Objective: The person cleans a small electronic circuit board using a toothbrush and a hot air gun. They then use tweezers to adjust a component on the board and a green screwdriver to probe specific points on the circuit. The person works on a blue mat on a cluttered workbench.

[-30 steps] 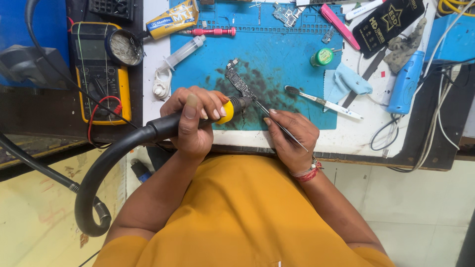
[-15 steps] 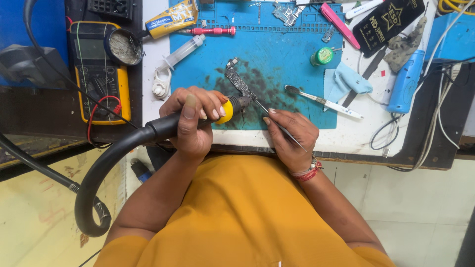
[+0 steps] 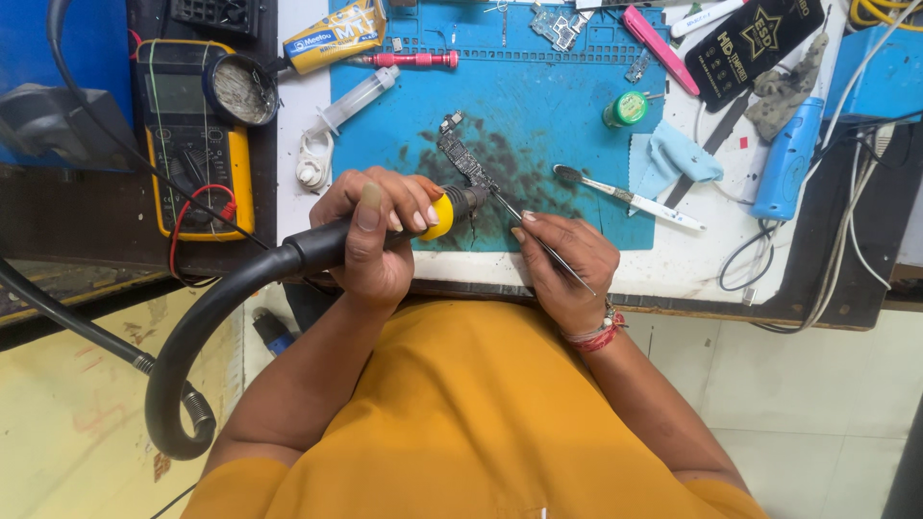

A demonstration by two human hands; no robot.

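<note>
My left hand [image 3: 377,235] grips a black hot-air wand with a yellow collar [image 3: 438,213]; its thick black hose [image 3: 192,336] loops down to the left. The nozzle points at a narrow dark circuit board [image 3: 463,159] lying on the blue work mat [image 3: 567,115]. My right hand [image 3: 565,261] holds thin metal tweezers [image 3: 538,240], whose tips reach the board's near end beside the nozzle. The mat around the board is smudged dark.
A yellow multimeter [image 3: 192,144] with red and black leads lies at left, a syringe [image 3: 351,101] and red screwdriver [image 3: 409,60] behind. A brush [image 3: 625,197], green pot [image 3: 627,109], blue cloth [image 3: 673,159], blue tool [image 3: 786,159] and cables sit to the right.
</note>
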